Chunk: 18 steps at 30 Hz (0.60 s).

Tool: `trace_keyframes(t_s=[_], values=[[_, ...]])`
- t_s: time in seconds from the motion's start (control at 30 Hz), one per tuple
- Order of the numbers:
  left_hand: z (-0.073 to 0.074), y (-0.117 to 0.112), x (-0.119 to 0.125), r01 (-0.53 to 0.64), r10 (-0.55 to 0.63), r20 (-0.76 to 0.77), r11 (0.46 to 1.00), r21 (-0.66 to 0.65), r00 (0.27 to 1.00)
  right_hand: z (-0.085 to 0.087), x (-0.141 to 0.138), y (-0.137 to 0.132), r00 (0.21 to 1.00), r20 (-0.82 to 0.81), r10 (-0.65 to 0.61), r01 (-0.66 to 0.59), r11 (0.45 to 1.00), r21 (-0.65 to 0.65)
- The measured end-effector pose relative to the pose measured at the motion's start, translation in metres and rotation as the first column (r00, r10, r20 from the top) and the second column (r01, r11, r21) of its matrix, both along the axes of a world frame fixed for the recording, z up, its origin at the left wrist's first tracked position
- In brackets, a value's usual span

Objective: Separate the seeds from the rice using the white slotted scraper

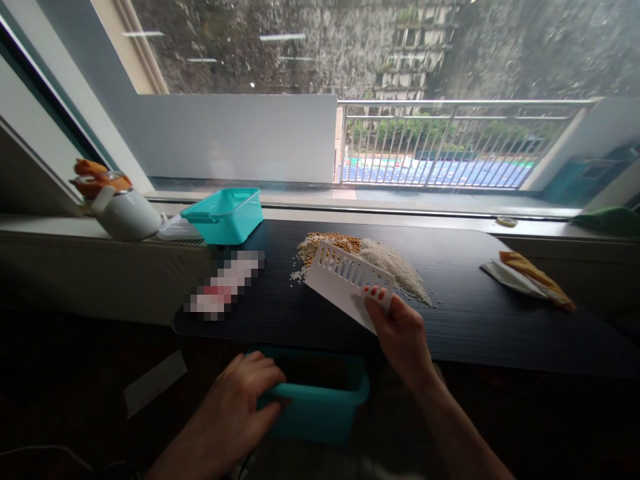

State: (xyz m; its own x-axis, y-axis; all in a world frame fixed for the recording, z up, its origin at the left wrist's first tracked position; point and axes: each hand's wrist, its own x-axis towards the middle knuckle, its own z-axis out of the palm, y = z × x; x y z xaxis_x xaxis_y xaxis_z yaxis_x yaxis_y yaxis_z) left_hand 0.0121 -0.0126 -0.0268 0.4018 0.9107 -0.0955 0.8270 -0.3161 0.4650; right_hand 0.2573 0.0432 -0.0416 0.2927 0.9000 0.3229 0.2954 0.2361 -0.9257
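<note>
My right hand (399, 330) grips a white slotted plastic scraper (345, 280) by its near corner, tilted on the black tabletop (475, 313). The scraper's far edge rests against a pile of mixed grain: brown seeds (333, 241) at the back left, white rice (400, 267) to the right. My left hand (237, 400) is wrapped round the left rim of a teal plastic bin (320, 400) held just below the table's front edge. I cannot make out what lies inside the bin.
A second teal bin (225, 215) stands at the table's back left. A white pot with orange items (117, 203) sits on the window ledge. A blurred flat item (225, 283) lies left of the grain. A wrapper with something yellow (533, 275) lies at the right.
</note>
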Motion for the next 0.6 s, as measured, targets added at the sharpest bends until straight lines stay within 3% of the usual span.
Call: trace_keyframes(t_s=[0.2, 0.4, 0.6], values=[[0.001, -0.001, 0.002, 0.001, -0.001, 0.011, 1.0, 0.014, 1.0, 0.006, 0.038, 0.017, 0.984, 0.066, -0.167, 0.165, 0.986, 0.029], [-0.002, 0.0, 0.001, 0.003, -0.003, 0.012, 1.0, 0.002, 1.0, 0.013, 0.037, 0.038, 0.999, 0.034, -0.004, 0.002, 0.999, 0.047], [-0.003, 0.001, 0.0, 0.005, -0.005, 0.002, 1.0, 0.003, 1.0, 0.02, 0.027, 0.04, 0.993, 0.053, 0.109, -0.11, 0.994, 0.019]])
